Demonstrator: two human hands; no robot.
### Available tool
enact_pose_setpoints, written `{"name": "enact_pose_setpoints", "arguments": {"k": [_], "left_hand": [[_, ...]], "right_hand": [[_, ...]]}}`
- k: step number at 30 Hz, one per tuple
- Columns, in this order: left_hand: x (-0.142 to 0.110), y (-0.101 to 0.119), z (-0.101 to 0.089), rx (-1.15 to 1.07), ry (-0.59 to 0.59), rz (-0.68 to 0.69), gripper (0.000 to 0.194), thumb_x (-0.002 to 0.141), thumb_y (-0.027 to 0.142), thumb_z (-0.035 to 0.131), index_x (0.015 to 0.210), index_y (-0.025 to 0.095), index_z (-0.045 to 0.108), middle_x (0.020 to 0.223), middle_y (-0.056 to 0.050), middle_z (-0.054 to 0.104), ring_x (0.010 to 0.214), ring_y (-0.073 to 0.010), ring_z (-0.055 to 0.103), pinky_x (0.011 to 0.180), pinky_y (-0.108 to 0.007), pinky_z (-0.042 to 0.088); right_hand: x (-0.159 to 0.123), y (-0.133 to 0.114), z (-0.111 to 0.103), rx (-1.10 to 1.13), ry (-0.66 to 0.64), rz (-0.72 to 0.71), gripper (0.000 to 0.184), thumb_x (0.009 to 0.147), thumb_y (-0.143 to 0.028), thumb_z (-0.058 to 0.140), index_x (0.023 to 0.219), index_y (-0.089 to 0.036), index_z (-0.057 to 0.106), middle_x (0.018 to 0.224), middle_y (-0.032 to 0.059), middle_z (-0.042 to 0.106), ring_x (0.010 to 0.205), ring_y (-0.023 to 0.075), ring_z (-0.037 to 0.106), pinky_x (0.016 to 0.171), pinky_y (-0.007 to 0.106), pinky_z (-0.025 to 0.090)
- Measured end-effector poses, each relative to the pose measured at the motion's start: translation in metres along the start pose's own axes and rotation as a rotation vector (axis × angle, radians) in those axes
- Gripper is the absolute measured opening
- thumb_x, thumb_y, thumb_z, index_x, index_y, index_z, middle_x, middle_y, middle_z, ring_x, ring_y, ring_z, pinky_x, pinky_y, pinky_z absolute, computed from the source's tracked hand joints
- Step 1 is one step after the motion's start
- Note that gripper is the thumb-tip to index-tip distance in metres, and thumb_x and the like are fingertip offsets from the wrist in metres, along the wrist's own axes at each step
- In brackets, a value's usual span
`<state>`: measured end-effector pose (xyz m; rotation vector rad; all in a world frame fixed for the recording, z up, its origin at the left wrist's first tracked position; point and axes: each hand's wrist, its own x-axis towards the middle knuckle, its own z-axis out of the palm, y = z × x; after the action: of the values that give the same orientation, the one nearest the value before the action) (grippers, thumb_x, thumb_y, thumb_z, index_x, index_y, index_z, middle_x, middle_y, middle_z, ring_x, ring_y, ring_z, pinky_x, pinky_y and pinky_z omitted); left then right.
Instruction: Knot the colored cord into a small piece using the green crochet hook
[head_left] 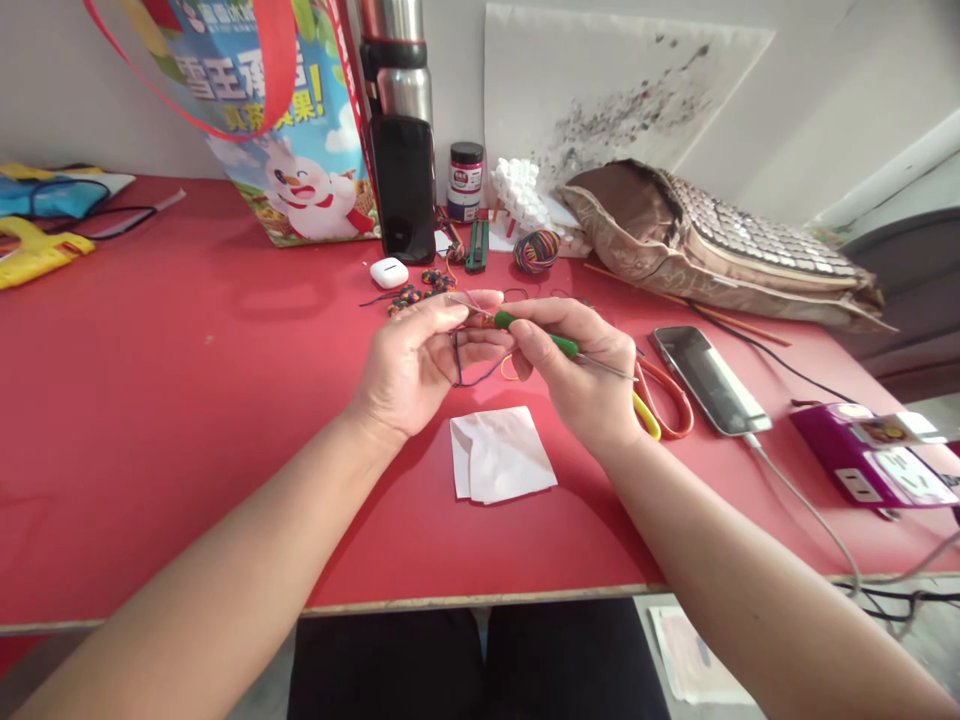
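Over the middle of the red table, my hands meet at the tip of a crochet hook with a green handle. My right hand grips the handle, and the metal shaft sticks out behind it. My left hand pinches multicoloured yarn at the hook's front end; a dark loop hangs below its fingers. The small piece there is mostly hidden by fingers. Just beyond lies a knotted multicoloured cord. A folded white napkin lies below my hands.
A yarn ball, green cutter, white earbud case and upright black phone stand behind. To the right are red-and-yellow-handled scissors, a charging phone and a purple power strip. A yellow glue gun lies left.
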<state>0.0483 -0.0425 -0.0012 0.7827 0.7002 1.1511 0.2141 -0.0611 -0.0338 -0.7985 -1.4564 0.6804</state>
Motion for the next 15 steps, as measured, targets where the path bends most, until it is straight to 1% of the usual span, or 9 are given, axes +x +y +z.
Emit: {"name": "enact_pose_setpoints", "arguments": {"k": [2,3,7,10,15], "left_hand": [[0.0007,-0.0009,0.0004,0.002,0.013,0.003,0.016,0.096,0.022,0.074,0.087,0.012,0.082,0.079,-0.006,0.080,0.069,-0.0162,0.080,0.074,-0.026,0.067],[0.0013,-0.0016,0.0005,0.003,0.015,0.001,0.015,0.096,0.023,0.077,0.087,0.012,0.082,0.078,-0.005,0.080,0.068,-0.0153,0.080,0.073,-0.024,0.067],[0.0037,-0.0043,-0.0001,-0.014,0.003,0.006,0.009,0.093,0.012,0.079,0.086,0.013,0.083,0.072,-0.003,0.079,0.064,-0.0111,0.078,0.070,-0.019,0.066],[0.0043,-0.0048,-0.0003,-0.004,0.015,0.008,0.010,0.090,0.007,0.081,0.083,0.014,0.084,0.072,-0.002,0.080,0.065,-0.0111,0.078,0.072,-0.019,0.066],[0.0040,-0.0043,0.0010,0.010,0.054,0.011,0.014,0.087,0.003,0.082,0.080,0.015,0.084,0.074,-0.001,0.080,0.067,-0.0114,0.080,0.074,-0.020,0.067]], "right_hand": [[0.0002,-0.0006,-0.0001,0.025,0.003,0.001,0.015,0.100,-0.038,0.077,0.104,-0.024,0.080,0.079,-0.0034,0.075,0.062,0.0085,0.066,0.058,0.024,0.058],[0.0002,-0.0010,-0.0001,0.039,0.004,0.001,0.013,0.100,-0.037,0.078,0.104,-0.024,0.081,0.079,-0.0034,0.075,0.061,0.0083,0.066,0.058,0.024,0.057],[0.0005,-0.0025,-0.0003,0.040,0.003,0.021,0.017,0.099,-0.040,0.078,0.103,-0.024,0.080,0.078,-0.0030,0.075,0.059,0.0084,0.064,0.058,0.025,0.057],[0.0011,-0.0038,-0.0005,0.023,0.013,0.041,0.021,0.098,-0.044,0.078,0.103,-0.023,0.080,0.078,-0.0024,0.075,0.058,0.0090,0.063,0.058,0.026,0.057],[0.0013,-0.0065,0.0004,0.022,0.022,0.053,0.023,0.098,-0.045,0.079,0.103,-0.024,0.080,0.081,-0.0015,0.078,0.058,0.0092,0.063,0.058,0.027,0.058]]}}
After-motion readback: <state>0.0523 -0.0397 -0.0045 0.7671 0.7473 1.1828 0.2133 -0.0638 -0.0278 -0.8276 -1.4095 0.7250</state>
